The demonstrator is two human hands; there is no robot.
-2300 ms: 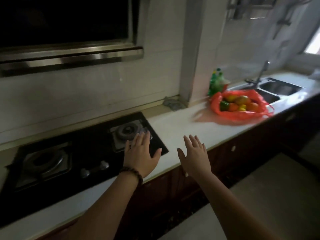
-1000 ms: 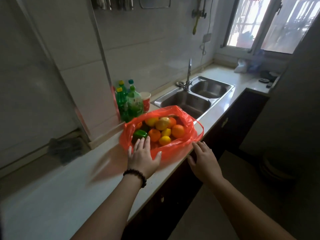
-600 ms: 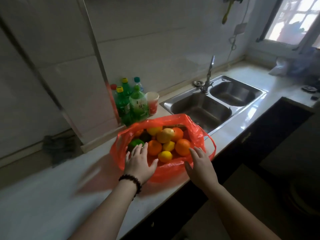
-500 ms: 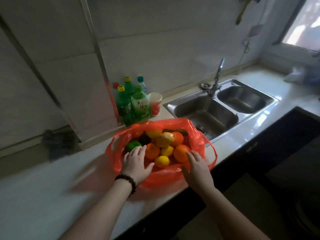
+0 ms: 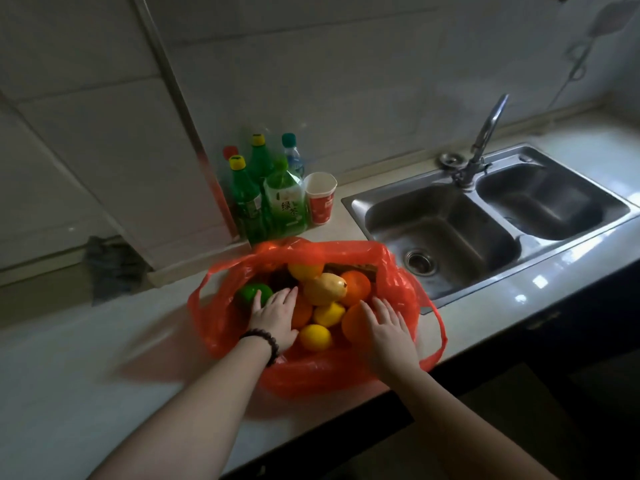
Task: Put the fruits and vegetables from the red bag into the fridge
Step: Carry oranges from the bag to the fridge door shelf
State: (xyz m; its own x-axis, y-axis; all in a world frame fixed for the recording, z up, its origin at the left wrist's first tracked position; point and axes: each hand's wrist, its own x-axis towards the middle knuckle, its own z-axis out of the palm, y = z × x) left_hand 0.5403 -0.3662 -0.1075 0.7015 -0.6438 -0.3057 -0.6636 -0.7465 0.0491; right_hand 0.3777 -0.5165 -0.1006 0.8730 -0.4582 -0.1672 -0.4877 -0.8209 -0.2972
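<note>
An open red plastic bag (image 5: 221, 327) lies on the white counter near its front edge. It holds a green pepper (image 5: 254, 294), a yellow pear (image 5: 323, 289), oranges (image 5: 355, 287) and lemons (image 5: 314, 337). My left hand (image 5: 275, 318), with a bead bracelet at the wrist, reaches into the bag with straight fingers over the pepper and an orange. My right hand (image 5: 389, 332) lies flat with spread fingers on a large orange (image 5: 353, 323) at the bag's right side. Neither hand grips anything. No fridge is in view.
Several green bottles (image 5: 266, 199) and a red-and-white paper cup (image 5: 320, 199) stand behind the bag by the wall. A steel double sink (image 5: 485, 216) with a tap (image 5: 485, 140) lies to the right. A grey cloth (image 5: 110, 268) sits at the back left.
I walked from the stove to the bag. Both hands moved forward from the bag's near edge into its opening and now lie on the fruit.
</note>
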